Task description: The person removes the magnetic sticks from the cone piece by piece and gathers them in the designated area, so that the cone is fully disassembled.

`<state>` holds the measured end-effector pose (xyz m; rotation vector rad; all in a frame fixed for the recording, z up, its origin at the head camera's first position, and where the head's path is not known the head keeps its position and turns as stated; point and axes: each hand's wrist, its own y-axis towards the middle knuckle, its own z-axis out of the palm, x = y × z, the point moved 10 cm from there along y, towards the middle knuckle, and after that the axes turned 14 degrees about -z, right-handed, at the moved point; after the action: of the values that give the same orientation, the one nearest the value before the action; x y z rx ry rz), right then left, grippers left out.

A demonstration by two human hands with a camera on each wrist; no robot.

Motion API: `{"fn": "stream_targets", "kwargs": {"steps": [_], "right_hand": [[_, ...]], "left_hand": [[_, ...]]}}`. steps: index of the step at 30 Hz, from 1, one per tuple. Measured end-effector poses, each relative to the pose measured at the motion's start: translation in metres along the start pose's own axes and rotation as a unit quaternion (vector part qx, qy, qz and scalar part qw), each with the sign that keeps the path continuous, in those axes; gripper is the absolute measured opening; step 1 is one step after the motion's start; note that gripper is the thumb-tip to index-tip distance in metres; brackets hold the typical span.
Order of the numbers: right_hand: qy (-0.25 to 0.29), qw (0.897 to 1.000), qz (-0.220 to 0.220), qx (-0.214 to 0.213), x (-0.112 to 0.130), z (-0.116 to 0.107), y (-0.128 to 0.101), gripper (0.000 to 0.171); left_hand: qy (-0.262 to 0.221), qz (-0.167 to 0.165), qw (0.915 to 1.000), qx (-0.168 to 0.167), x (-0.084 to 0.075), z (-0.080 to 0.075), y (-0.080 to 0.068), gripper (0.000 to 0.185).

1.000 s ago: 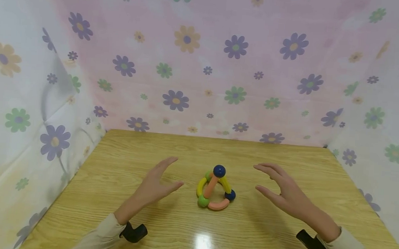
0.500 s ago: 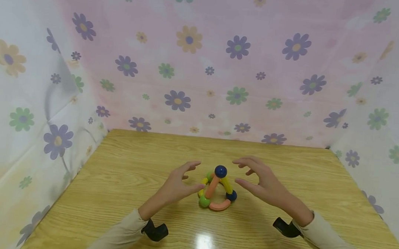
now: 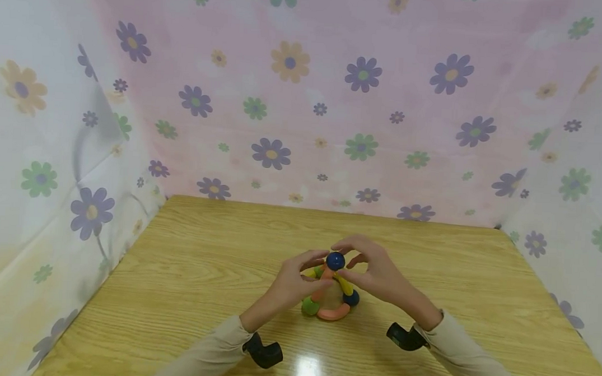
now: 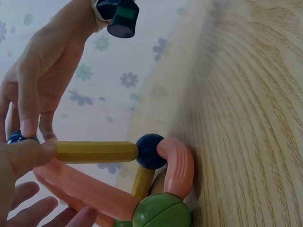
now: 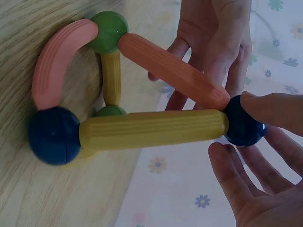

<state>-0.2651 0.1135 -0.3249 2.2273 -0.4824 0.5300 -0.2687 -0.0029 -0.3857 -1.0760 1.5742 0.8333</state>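
Note:
A pyramid of chunky toy building rods and balls stands on the table. At its top is a blue ball [image 3: 335, 261], joined to an orange rod [image 5: 175, 71] and a yellow rod [image 5: 156, 128]. With thumb and fingers, my right hand [image 3: 376, 272] pinches this top ball. My left hand [image 3: 289, 283] has its thumb across the orange rod's upper end and its fingers behind it, close beside the ball; its exact contact is partly hidden. The base shows a green ball [image 4: 162, 211], another blue ball [image 4: 151, 151] and a curved orange piece [image 5: 59, 61].
The wooden table [image 3: 218, 235] extends around the pyramid. Flowered cloth [image 3: 325, 88] closes off the back and both sides. A black camera mount [image 3: 263, 353] sits on the left wrist, and another black mount [image 3: 405, 337] on the right.
Both hands have moved inward from either side and come together at the pyramid's top. The right thumb and fingers have closed round the upper blue ball. The pyramid stays in its place.

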Motion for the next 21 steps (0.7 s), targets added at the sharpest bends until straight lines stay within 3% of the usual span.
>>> {"fn": "stream_targets", "kwargs": {"steps": [6, 10, 13, 21], "right_hand": [[0.007, 1.000, 0.016, 0.003, -0.002, 0.005, 0.005, 0.033], [-0.021, 1.000, 0.023, 0.002, -0.003, 0.006, 0.006, 0.034], [-0.042, 0.999, 0.028, -0.002, -0.005, 0.007, 0.008, 0.033], [-0.052, 0.997, 0.026, -0.045, -0.002, 0.004, 0.006, 0.031]], "left_hand": [[-0.007, 0.019, 0.9990, -0.039, -0.026, -0.003, -0.011, 0.038], [0.004, 0.044, 0.9969, -0.065, -0.031, -0.003, -0.014, 0.036], [0.003, 0.062, 0.9945, -0.084, -0.032, -0.004, -0.015, 0.033], [0.022, 0.101, 0.9866, -0.126, -0.011, 0.000, -0.002, 0.030]]}}
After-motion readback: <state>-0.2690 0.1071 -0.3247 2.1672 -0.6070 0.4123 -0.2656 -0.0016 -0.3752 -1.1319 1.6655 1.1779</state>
